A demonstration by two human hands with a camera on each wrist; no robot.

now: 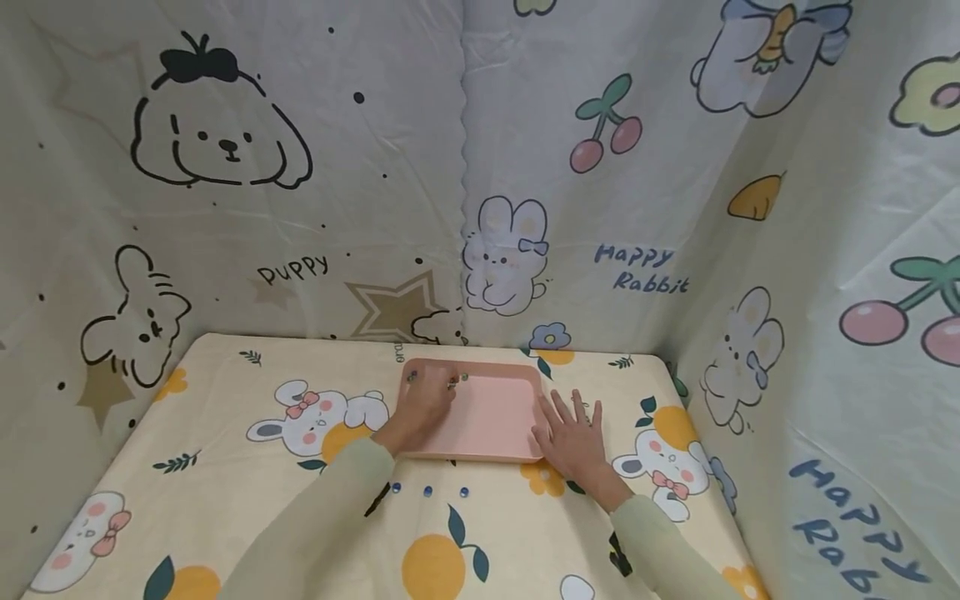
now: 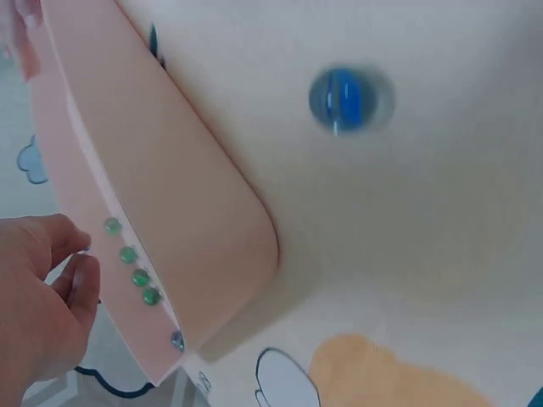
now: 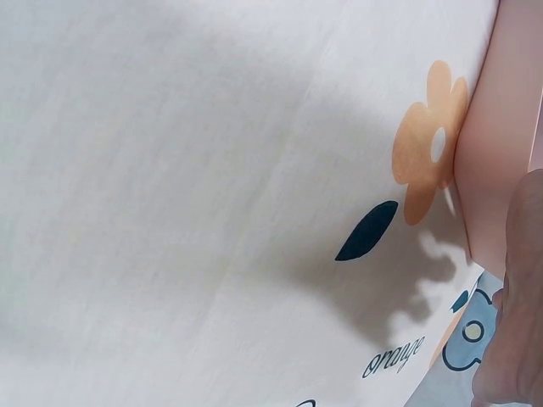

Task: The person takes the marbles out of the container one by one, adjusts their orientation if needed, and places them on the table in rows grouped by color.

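"puppy" (image 1: 293,268), "happy rabbit" (image 1: 642,269) on curtain (image 1: 405,125); tablecloth (image 3: 170,212) "orange" (image 3: 393,357)

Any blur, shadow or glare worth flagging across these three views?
Left wrist: the shiny round blue bead looks soft-edged, and a faint shadow edges the smooth pink rectangular tray; right wrist: a finger-shaped shadow darkens the pale printed cloth; head: no harsh glare.

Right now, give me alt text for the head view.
A left hand reaches into a pink tray, the right hand rests at its right edge, and three small blue beads lie nearer the viewer on a patterned cloth.
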